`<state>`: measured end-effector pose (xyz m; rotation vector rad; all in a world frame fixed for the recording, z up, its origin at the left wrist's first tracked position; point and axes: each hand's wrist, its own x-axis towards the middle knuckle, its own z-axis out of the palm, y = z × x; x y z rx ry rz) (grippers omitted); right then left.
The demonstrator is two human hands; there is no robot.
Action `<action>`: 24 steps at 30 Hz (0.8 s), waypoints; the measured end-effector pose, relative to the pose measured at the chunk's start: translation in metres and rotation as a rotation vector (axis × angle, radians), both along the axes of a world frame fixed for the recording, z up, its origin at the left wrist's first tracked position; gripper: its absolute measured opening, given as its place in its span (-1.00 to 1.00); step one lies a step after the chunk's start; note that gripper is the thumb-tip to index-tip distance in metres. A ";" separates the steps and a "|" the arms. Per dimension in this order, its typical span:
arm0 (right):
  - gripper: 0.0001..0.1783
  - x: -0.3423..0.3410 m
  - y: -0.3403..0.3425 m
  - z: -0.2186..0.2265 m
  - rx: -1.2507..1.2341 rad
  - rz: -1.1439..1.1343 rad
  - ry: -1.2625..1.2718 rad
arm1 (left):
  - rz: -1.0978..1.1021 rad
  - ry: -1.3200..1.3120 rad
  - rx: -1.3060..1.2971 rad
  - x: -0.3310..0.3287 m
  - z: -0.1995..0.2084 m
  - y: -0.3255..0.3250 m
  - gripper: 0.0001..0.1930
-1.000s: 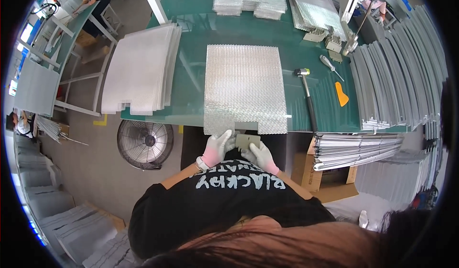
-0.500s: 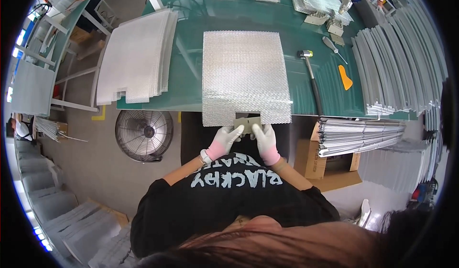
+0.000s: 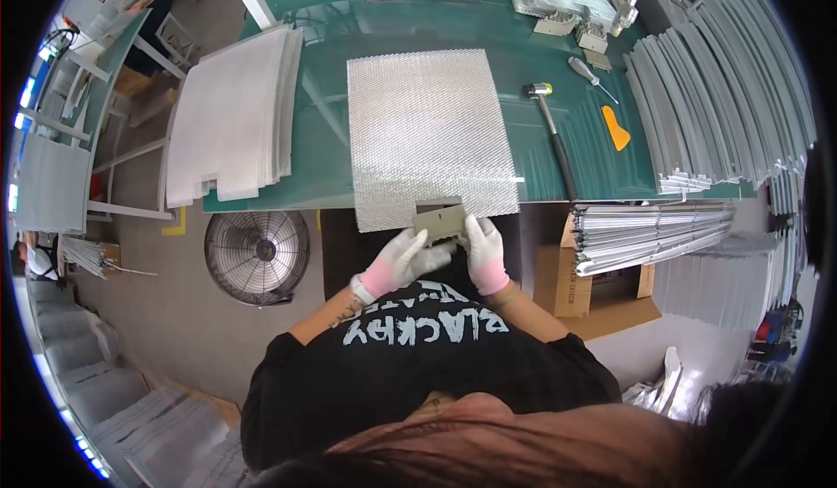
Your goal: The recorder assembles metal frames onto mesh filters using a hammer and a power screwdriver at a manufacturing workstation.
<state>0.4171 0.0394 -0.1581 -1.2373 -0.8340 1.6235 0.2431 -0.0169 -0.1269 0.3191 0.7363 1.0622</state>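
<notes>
A silvery expanded-mesh sheet (image 3: 427, 131) lies on the green table, its notched near edge reaching past the table's front. At that notch is a small grey-green metal plate (image 3: 441, 223), tilted, its right end higher. My right hand (image 3: 486, 257), in a white glove with a pink cuff, pinches the plate's right end between thumb and fingers. Gloved the same way, my left hand (image 3: 403, 260) is just below the plate's left end. Its fingers are stretched out and slightly blurred, and the thumb comes close to the plate. Whether the thumb touches it is unclear.
Mesh sheets (image 3: 231, 109) are stacked at the left. A mallet (image 3: 556, 135), a screwdriver (image 3: 593, 77) and an orange scraper (image 3: 615, 128) lie right of the sheet. Upright panels (image 3: 719, 96) line the table's right end. A floor fan (image 3: 258, 257) stands below left.
The left hand has loosened from the plate and its fingers have spread out. The plate has tilted, its right end rising, with the right hand still on it. The whole view has shifted slightly.
</notes>
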 end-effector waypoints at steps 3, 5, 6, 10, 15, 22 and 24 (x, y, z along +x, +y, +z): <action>-0.53 0.006 -0.002 0.001 0.030 0.384 0.041 | -0.751 0.623 0.218 -0.025 0.033 0.010 -0.44; -0.50 0.000 -0.005 0.006 -0.019 0.473 0.055 | -0.991 0.764 0.868 -0.054 0.039 0.034 -0.45; -0.49 -0.001 -0.006 0.006 0.011 0.504 0.073 | -0.948 0.431 0.752 -0.056 0.061 0.055 -0.50; -0.52 -0.010 -0.002 0.000 0.060 0.343 0.028 | -0.352 1.761 1.323 -0.044 0.100 0.144 -0.35; -0.57 0.009 -0.014 0.002 0.143 -0.184 -0.016 | -0.427 1.957 1.305 0.012 0.047 0.131 -0.25; -0.78 0.042 -0.004 -0.001 0.139 -0.090 0.021 | -0.364 1.992 1.123 0.043 0.052 0.096 -0.37; -0.80 0.037 -0.004 0.014 0.018 -0.136 0.124 | -0.386 1.968 1.121 0.043 0.053 0.096 -0.41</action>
